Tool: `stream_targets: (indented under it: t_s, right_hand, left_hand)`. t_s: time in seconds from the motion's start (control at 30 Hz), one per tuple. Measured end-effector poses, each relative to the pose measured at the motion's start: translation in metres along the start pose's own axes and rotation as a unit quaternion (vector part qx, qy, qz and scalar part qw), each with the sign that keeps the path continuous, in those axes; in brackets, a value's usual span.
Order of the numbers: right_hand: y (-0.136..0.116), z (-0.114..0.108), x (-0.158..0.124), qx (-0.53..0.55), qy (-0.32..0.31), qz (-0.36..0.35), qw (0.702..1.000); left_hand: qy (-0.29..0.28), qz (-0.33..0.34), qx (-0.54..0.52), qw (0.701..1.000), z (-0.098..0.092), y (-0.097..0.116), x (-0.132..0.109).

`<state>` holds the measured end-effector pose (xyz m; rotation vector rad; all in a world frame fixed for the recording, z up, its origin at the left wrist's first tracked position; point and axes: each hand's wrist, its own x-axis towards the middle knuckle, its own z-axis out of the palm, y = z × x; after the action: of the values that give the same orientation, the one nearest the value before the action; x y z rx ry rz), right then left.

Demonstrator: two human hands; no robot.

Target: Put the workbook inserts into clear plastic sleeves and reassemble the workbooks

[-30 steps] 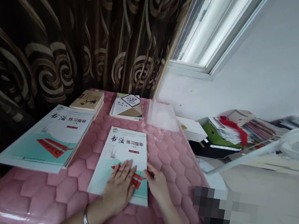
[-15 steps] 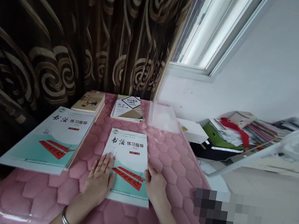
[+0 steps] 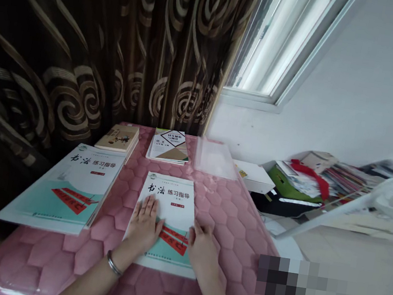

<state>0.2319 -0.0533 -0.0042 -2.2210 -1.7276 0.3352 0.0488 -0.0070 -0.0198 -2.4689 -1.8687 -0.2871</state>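
Note:
A calligraphy workbook (image 3: 178, 219) with a white and teal cover and red strips lies flat in front of me on the pink padded table cover (image 3: 98, 261). My left hand (image 3: 144, 226), wearing a silver bangle, rests on the left side of its cover with fingers stretched out. At the right edge, my right hand (image 3: 203, 249) has thumb and curled fingers closed on the workbook's border; the fingertips are partly hidden. To the left is a stack of matching workbooks (image 3: 80, 184), its top cover showing the same design.
Behind that stack sit tan-covered books (image 3: 118, 138). Farther back are a white and gold exercise book (image 3: 169, 146) and a clear plastic sheet (image 3: 217, 158). A dark patterned curtain (image 3: 85, 52) borders the left. Beyond the right edge stand a white box (image 3: 254, 176) and piled papers (image 3: 299, 177).
My left hand has slid up and right, farther onto the workbook's cover. My right hand stays at its right edge. The view has shifted slightly.

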Motion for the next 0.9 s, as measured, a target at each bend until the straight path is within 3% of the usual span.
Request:
stream_targets:
  t_s: [0.2, 0.47, 0.53, 0.63, 0.7, 0.8, 0.9]
  right_hand:
    - [0.011, -0.002, 0.018, 0.104, -0.018, 0.031, 0.994]
    - [0.008, -0.008, 0.028, 0.284, -0.07, 0.043, 0.955]
    - [0.005, -0.004, 0.023, 0.382, -0.08, 0.067, 0.918]
    - [0.003, 0.005, 0.017, 0.536, -0.13, 0.082, 0.83]
    - [0.002, 0.006, 0.016, 0.578, -0.157, 0.076, 0.797]
    - [-0.004, -0.005, 0.02, 0.572, -0.169, 0.041, 0.802]
    - [-0.019, -0.033, 0.028, 0.51, -0.137, -0.041, 0.848]
  left_hand:
    - [0.006, 0.003, -0.003, 1.0, 0.001, -0.001, -0.001]
    - [0.024, 0.005, -0.018, 1.0, 0.004, -0.002, -0.001]
    - [0.028, 0.006, -0.019, 0.999, 0.003, -0.001, -0.001]
    - [0.014, 0.0, -0.019, 1.0, 0.0, 0.0, -0.001]
    - [0.005, -0.005, -0.023, 1.0, -0.002, 0.0, -0.001]
    - [0.007, -0.013, -0.049, 0.999, -0.002, -0.001, 0.0]
    - [0.005, -0.021, -0.159, 0.987, -0.003, -0.004, 0.009]
